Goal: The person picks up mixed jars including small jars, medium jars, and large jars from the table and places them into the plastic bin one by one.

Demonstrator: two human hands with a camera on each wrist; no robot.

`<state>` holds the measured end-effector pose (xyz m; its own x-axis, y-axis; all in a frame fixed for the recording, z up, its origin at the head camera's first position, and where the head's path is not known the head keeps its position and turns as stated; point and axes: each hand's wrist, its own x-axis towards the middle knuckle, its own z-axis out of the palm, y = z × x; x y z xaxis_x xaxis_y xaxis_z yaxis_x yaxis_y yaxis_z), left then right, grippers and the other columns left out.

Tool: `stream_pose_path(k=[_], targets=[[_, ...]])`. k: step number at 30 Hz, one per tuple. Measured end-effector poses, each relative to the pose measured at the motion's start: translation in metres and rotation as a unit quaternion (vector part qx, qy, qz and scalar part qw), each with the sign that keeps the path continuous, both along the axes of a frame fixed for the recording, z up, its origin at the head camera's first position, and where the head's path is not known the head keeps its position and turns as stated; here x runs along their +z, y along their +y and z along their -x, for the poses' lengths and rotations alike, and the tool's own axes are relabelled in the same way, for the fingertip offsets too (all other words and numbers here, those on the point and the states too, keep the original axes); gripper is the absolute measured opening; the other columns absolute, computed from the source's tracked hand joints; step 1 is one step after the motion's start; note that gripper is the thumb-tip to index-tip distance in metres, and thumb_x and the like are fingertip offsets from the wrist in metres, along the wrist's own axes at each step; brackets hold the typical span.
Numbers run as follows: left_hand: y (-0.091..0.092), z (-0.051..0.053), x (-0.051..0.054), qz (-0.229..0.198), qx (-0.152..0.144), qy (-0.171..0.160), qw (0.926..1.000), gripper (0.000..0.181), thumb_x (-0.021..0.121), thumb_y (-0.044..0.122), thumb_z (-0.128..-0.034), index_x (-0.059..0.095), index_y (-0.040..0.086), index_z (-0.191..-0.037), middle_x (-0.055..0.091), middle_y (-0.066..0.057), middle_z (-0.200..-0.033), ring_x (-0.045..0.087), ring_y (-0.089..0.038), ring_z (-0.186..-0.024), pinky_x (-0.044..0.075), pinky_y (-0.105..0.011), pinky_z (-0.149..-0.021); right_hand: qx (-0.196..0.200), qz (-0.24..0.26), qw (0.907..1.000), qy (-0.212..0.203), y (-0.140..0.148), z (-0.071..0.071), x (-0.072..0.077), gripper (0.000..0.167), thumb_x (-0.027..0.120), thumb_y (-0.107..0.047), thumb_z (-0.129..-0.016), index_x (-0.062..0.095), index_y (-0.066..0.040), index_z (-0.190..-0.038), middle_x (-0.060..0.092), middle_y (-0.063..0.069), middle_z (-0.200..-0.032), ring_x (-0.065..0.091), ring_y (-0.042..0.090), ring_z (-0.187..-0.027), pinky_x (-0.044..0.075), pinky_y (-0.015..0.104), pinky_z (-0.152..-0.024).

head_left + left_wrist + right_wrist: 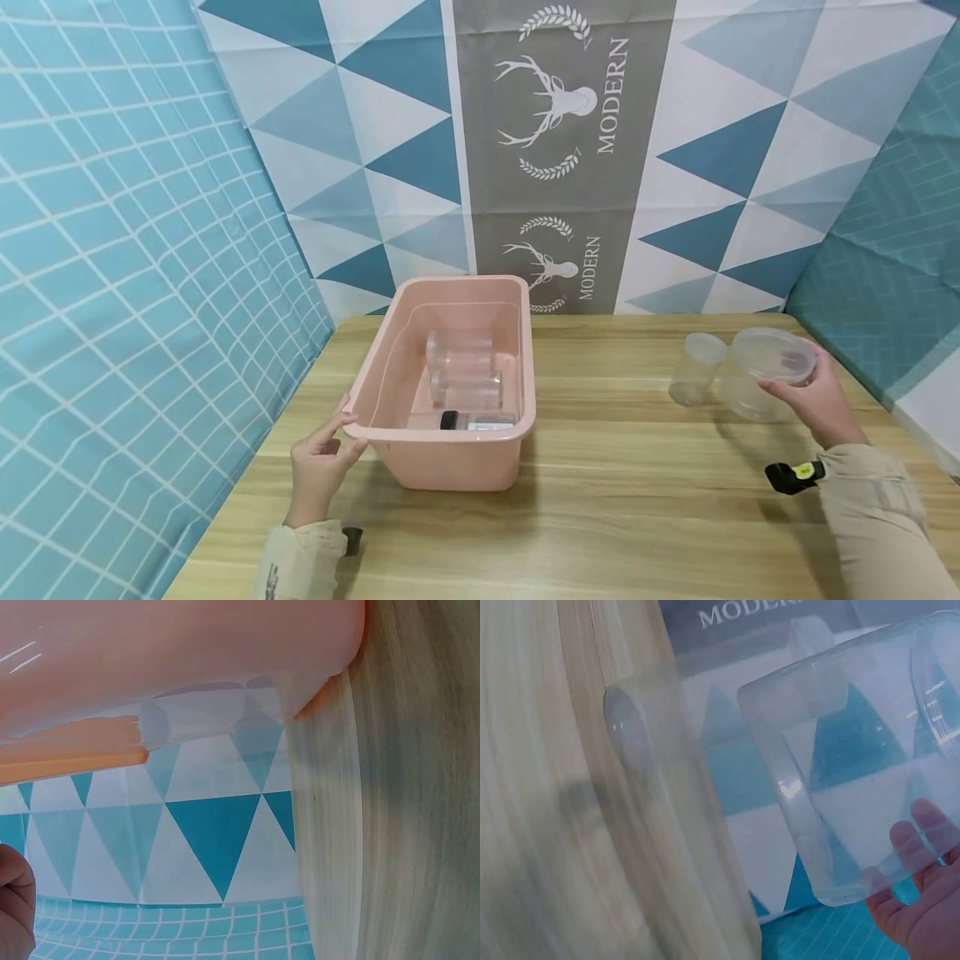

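Observation:
My left hand (322,467) pinches the rim of a pink plastic bin (457,462) at its near left corner. Inside the bin lie two clear jars (461,354) on their sides, with a clear container with a black cap (449,420) at the near end. On the right, my right hand (821,400) grips a wide clear jar (753,387) near its lid. The right wrist view shows this jar's base (791,799) apart from the tabletop, with fingers round its side. A narrower clear jar (696,371) stands upright just left of it.
The wooden table (615,500) carries the bin and jars. Behind it hangs a patterned cloth (390,125), and a blue grid-patterned cloth (112,250) runs along the left side. A teal covering (885,250) borders the right edge.

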<state>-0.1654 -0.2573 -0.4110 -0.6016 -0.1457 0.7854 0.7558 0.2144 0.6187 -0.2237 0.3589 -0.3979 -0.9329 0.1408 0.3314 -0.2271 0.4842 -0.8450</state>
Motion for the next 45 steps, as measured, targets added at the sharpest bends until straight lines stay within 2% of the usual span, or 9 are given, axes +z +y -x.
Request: stream_pose_path(k=[5, 7, 12, 14, 24, 27, 33, 39, 45], targets=[[-0.002, 0.001, 0.001, 0.003, 0.001, 0.006, 1.0000, 0.025, 0.078, -0.009, -0.0702, 0.072, -0.001, -0.093, 0.061, 0.008, -0.122, 0.065, 0.000, -0.096, 0.024, -0.023, -0.034, 0.004, 0.044, 0.9983, 0.039, -0.012, 0.001, 0.011, 0.078, 0.060, 0.002, -0.090, 0.012, -0.004, -0.150, 0.032, -0.017, -0.114, 0.037, -0.003, -0.096, 0.040, 0.005, -0.071], [-0.003, 0.001, 0.001, 0.004, 0.003, 0.005, 1.0000, 0.025, 0.078, -0.010, -0.0705, 0.072, 0.000, -0.093, 0.061, 0.008, -0.122, 0.062, -0.001, -0.103, 0.025, -0.022, -0.034, 0.004, 0.045, 0.9974, 0.057, -0.018, 0.002, 0.016, 0.078, 0.061, 0.004, -0.088, 0.014, -0.005, -0.150, 0.033, -0.018, -0.115, 0.038, -0.002, -0.097, 0.040, 0.005, -0.072], [-0.002, 0.001, -0.001, 0.004, 0.006, -0.001, 1.0000, 0.025, 0.080, -0.005, -0.0709, 0.073, 0.003, -0.094, 0.062, 0.009, -0.121, 0.065, 0.006, -0.080, 0.023, -0.022, -0.034, -0.004, 0.020, 0.9960, 0.087, -0.030, 0.000, 0.028, 0.081, 0.064, 0.007, -0.084, 0.018, -0.007, -0.149, 0.034, -0.019, -0.117, 0.039, -0.001, -0.099, 0.040, 0.005, -0.073], [-0.002, 0.001, -0.001, 0.001, 0.002, 0.000, 1.0000, 0.025, 0.080, -0.005, -0.0710, 0.073, 0.003, -0.094, 0.062, 0.009, -0.121, 0.065, 0.006, -0.079, 0.022, -0.024, -0.034, -0.012, 0.019, 0.9956, 0.092, -0.035, -0.001, 0.031, 0.081, 0.065, 0.007, -0.083, 0.019, -0.007, -0.148, 0.035, -0.019, -0.117, 0.039, -0.001, -0.099, 0.039, 0.004, -0.074], [-0.002, 0.003, -0.002, 0.005, 0.011, 0.007, 0.9999, 0.023, 0.081, 0.000, -0.0718, 0.070, -0.003, -0.091, 0.062, 0.010, -0.121, 0.064, 0.006, -0.082, 0.023, -0.021, -0.035, -0.033, 0.053, 0.9895, 0.130, -0.063, 0.002, 0.033, 0.084, 0.066, 0.016, -0.074, 0.028, -0.008, -0.145, 0.036, -0.018, -0.118, 0.038, 0.002, -0.102, 0.035, 0.009, -0.077], [-0.002, 0.003, -0.003, 0.006, 0.014, 0.006, 0.9999, 0.023, 0.082, 0.000, -0.0715, 0.070, -0.004, -0.091, 0.062, 0.010, -0.121, 0.062, 0.001, -0.100, 0.025, -0.020, -0.035, -0.026, 0.057, 0.9879, 0.142, -0.073, 0.003, 0.035, 0.086, 0.066, 0.018, -0.070, 0.030, -0.007, -0.143, 0.036, -0.019, -0.118, 0.037, 0.002, -0.103, 0.034, 0.010, -0.079], [-0.003, 0.003, -0.004, -0.002, 0.011, 0.006, 0.9999, 0.023, 0.082, 0.002, -0.0720, 0.071, -0.002, -0.092, 0.062, 0.010, -0.121, 0.065, 0.003, -0.089, 0.025, -0.020, -0.035, -0.013, 0.060, 0.9859, 0.156, -0.092, 0.007, 0.037, 0.088, 0.068, 0.020, -0.065, 0.030, 0.001, -0.142, 0.038, -0.018, -0.119, 0.038, 0.003, -0.105, 0.034, 0.015, -0.083], [-0.002, 0.002, -0.002, 0.006, 0.018, 0.002, 0.9998, 0.024, 0.082, 0.003, -0.0719, 0.071, -0.003, -0.092, 0.062, 0.010, -0.121, 0.065, 0.005, -0.080, 0.025, -0.020, -0.035, 0.022, 0.085, 0.9800, 0.178, -0.108, 0.008, 0.038, 0.086, 0.067, 0.021, -0.062, 0.035, -0.002, -0.139, 0.042, -0.016, -0.117, 0.040, 0.004, -0.105, 0.034, 0.015, -0.084], [-0.001, 0.001, -0.001, 0.000, 0.013, -0.002, 0.9999, 0.024, 0.080, -0.006, -0.0704, 0.069, -0.006, -0.091, 0.062, 0.010, -0.121, 0.064, 0.001, -0.096, 0.025, -0.020, -0.035, 0.078, 0.086, 0.9738, 0.196, -0.123, 0.006, 0.045, 0.089, 0.067, 0.021, -0.057, 0.038, -0.002, -0.138, 0.046, -0.015, -0.118, 0.043, 0.007, -0.105, 0.036, 0.015, -0.083]])
